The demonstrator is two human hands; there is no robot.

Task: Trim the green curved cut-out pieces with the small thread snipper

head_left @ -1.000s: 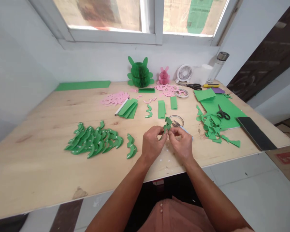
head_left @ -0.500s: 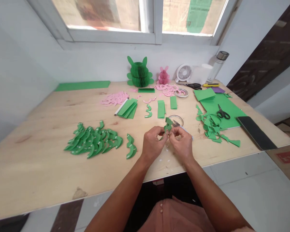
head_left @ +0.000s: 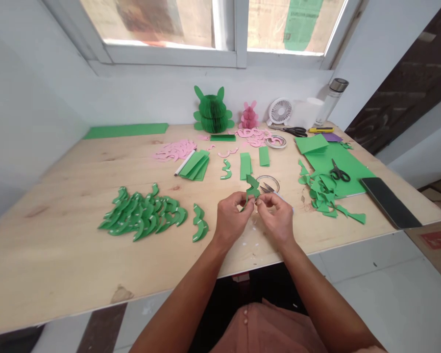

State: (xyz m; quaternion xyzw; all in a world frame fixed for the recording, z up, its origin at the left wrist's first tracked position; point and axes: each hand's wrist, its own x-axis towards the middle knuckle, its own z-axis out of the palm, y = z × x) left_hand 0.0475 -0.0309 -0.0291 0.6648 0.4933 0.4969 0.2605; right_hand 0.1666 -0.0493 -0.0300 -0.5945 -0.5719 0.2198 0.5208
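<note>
My left hand (head_left: 231, 218) pinches a small wavy green paper cutout (head_left: 253, 185) between thumb and fingers, its scalloped end standing up above the fingertips. Close against its lower right edge, my right hand (head_left: 277, 218) is closed in a pinch; what lies between those fingertips is too small to make out. Just beyond the hands are a roll of tape (head_left: 268, 176) and a pair of small scissors (head_left: 267, 188), partly hidden by my right hand. To the left lies one separate wavy green cutout (head_left: 199, 223) with white strips on it, beside a heap of similar cutouts (head_left: 141, 213).
Green paper scraps (head_left: 321, 193), black-handled scissors (head_left: 339, 171) and a phone (head_left: 389, 202) lie right. Folded green papers (head_left: 194, 165) and pink cutouts (head_left: 175, 149) lie farther back. A green paper figure (head_left: 213, 113), pink figure (head_left: 249, 116), fan (head_left: 280, 111) and bottle (head_left: 330, 103) stand by the wall.
The green cutout in my fingers has turned and shifted slightly left, showing more of its wavy edge. Both hands stay nearly in place.
</note>
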